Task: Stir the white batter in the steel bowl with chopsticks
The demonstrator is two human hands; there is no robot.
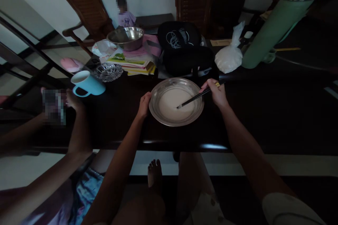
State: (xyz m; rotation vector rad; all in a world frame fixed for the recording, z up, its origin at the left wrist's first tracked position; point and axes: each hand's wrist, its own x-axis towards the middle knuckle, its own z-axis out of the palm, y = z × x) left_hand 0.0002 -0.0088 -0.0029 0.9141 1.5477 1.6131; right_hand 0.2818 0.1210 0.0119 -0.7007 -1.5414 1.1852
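A shallow metal bowl (176, 122) stands on the dark table near its front edge. Inside it lies a whitish batter-like liquid (171, 100). My left hand (144, 104) grips the bowl's left rim. In my right hand (217, 92), closed at the bowl's right side, is a pair of dark chopsticks (194, 98). Their tips dip into the liquid near the bowl's middle. Beyond my right hand sits a knotted clear bag of white powder (229, 58).
Left of the bowl are a light-blue mug (88, 83), a glass dish (109, 72) and a stack of books (134, 64) bearing another metal bowl (126, 38). Behind lies a black case (185, 51); a green thermos (277, 31) stands right. One person sits at left; another is behind.
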